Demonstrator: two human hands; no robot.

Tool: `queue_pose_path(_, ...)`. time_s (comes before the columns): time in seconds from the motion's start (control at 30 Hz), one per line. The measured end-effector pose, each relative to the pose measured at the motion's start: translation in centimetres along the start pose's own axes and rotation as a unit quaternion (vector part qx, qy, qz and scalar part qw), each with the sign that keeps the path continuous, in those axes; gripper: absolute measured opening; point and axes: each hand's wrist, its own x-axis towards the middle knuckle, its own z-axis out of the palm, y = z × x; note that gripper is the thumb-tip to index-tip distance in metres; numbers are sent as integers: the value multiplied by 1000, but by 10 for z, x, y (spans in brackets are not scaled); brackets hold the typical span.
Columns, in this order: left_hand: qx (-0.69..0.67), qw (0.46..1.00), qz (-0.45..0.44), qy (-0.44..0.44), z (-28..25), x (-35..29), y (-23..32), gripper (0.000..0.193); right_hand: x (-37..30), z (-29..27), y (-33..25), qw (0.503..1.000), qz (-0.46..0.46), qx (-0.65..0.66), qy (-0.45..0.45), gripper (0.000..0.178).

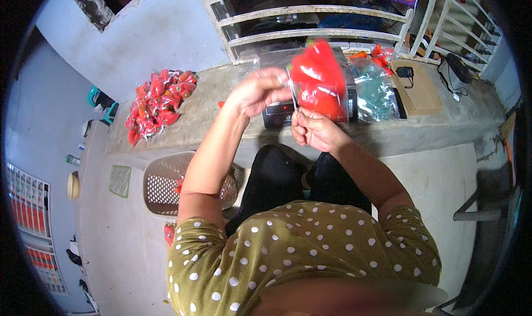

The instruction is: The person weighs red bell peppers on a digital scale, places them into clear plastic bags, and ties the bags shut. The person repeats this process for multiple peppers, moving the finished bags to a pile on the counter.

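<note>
- Clear plastic bag of red peppers (pixel 318 83), upper centre, pinched between both hands.
- Heap of similar red-filled bags (pixel 158 102), upper left.
- Clear empty bags (pixel 374 91), upper right.

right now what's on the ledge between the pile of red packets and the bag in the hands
In the head view, only bare grey ledge lies between the pile of red packets and the held bag; the left hand crosses above it.

Clear plastic bag of red peppers (pixel 318 80), raised above the concrete ledge, held upright and a bit motion-blurred. Bag bulges full, glossy film, red contents fill most of it. Its left edge is pinched at the top by the left hand (pixel 256 91); the right hand (pixel 313 130) grips below at the lower left corner. Whether it is sealed cannot be told.
</note>
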Motion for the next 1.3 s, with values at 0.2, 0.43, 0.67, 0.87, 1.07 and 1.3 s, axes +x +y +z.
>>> queue_pose_path(0.2,519,845,36,122,-36,-1,-35,11,34,-68,-59,906,54,-399,128,17)
queue_pose_path(0.43,-97,989,111,0,-11,-8,10,13,24,52,-18,994,-28,-74,80,16)
queue_pose_path(0.67,453,866,15,212,-40,-7,-22,7,54,-49,-48,924,26,-361,120,19)
queue_pose_path(0.87,17,957,268,109,1,-1,15,6,50,58,-36,977,-113,-167,70,19)
queue_pose_path(1.07,418,895,80,133,-44,-1,-10,7,64,-26,-65,918,13,-379,117,17)
queue_pose_path(1.3,418,822,279,267,-60,64,-31,13,119,-24,-57,813,-133,-476,308,14)
